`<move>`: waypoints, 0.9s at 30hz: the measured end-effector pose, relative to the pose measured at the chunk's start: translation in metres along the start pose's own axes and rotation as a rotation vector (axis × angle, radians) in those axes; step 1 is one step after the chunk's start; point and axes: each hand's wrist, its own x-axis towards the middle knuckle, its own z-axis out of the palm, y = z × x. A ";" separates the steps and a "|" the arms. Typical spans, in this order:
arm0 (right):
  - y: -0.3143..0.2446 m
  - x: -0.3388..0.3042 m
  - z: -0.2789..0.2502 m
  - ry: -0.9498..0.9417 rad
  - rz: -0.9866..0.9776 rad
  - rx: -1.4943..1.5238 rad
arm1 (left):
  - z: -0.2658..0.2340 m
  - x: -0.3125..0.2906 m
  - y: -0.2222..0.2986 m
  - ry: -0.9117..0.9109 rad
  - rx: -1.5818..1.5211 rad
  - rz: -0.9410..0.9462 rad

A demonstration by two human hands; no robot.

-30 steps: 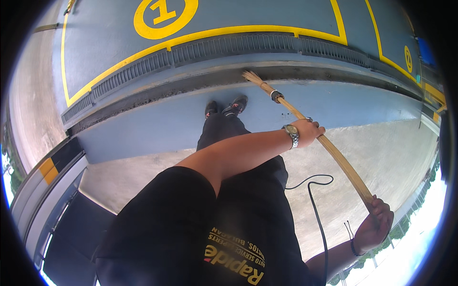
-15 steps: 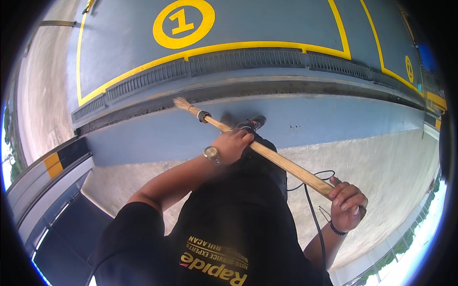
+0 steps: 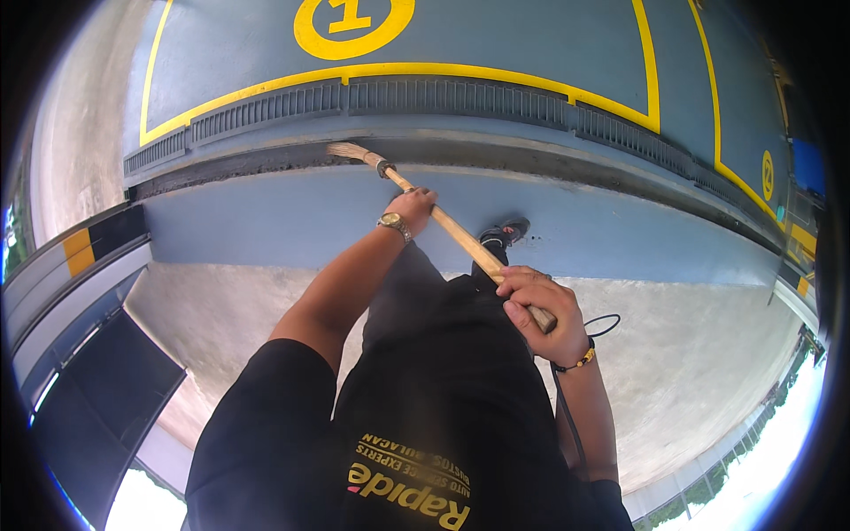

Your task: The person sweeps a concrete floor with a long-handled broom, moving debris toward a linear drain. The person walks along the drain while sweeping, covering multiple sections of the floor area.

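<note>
A broom (image 3: 460, 235) with a flat wooden handle slants across in front of me. My left hand (image 3: 413, 211), with a wristwatch above it, is wrapped round the handle just below the bristle head. My right hand (image 3: 542, 305) grips the handle close to its butt end, which sticks out past the fingers. The pale bristles (image 3: 352, 152), bound with a dark band, are at the dark open channel (image 3: 266, 161) in the floor, tips pointing left. Whether they touch its bottom I cannot tell.
Beyond the channel runs a line of dark metal grating (image 3: 452, 99), then blue-grey floor with yellow lines (image 3: 496, 73). My shoe (image 3: 506, 230) stands on the painted blue strip (image 3: 292, 217). A black cable (image 3: 567, 416) hangs by my right arm. A striped low barrier (image 3: 80, 251) is at left.
Both hands have moved the broom forward, bringing its bristles from the blue strip's edge to the channel. My right hand has come inward to the left, and my left arm is stretched further out.
</note>
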 end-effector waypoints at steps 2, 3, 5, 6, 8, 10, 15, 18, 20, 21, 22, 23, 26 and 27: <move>0.002 -0.025 -0.046 0.080 0.039 -0.053 | 0.016 0.030 0.063 0.001 -0.027 0.050; 0.002 -0.038 -0.069 0.122 0.058 -0.079 | 0.026 0.046 0.095 -0.012 -0.048 0.064; -0.002 -0.062 -0.108 0.180 0.072 -0.174 | 0.034 0.071 0.161 -0.070 -0.080 0.137; -0.003 -0.073 -0.126 0.205 0.078 -0.220 | 0.044 0.082 0.189 -0.092 -0.076 0.179; -0.006 -0.095 -0.157 0.278 0.126 -0.253 | 0.062 0.105 0.243 -0.137 -0.078 0.261; -0.012 -0.113 -0.182 0.323 0.166 -0.290 | 0.076 0.119 0.289 -0.184 -0.086 0.312; -0.034 -0.165 -0.232 0.471 0.233 -0.255 | 0.077 0.120 0.373 -0.192 -0.126 0.457; -0.061 -0.199 -0.260 0.594 0.225 -0.245 | 0.060 0.094 0.392 -0.135 -0.110 0.611; -0.080 -0.229 -0.273 0.605 0.187 -0.232 | 0.042 0.071 0.389 -0.091 -0.107 0.700; -0.089 -0.240 -0.276 0.565 0.166 -0.205 | 0.026 0.058 0.382 -0.088 -0.122 0.730; -0.101 -0.239 -0.271 0.549 0.159 -0.232 | 0.011 0.045 0.373 -0.091 -0.143 0.763; -0.106 -0.234 -0.269 0.527 0.116 -0.181 | -0.004 0.035 0.364 -0.096 -0.134 0.761; -0.111 -0.206 -0.259 0.478 0.015 -0.008 | -0.036 0.009 0.325 -0.082 -0.144 0.742; -0.106 -0.195 -0.253 0.478 -0.064 0.081 | -0.046 -0.001 0.310 -0.094 -0.123 0.707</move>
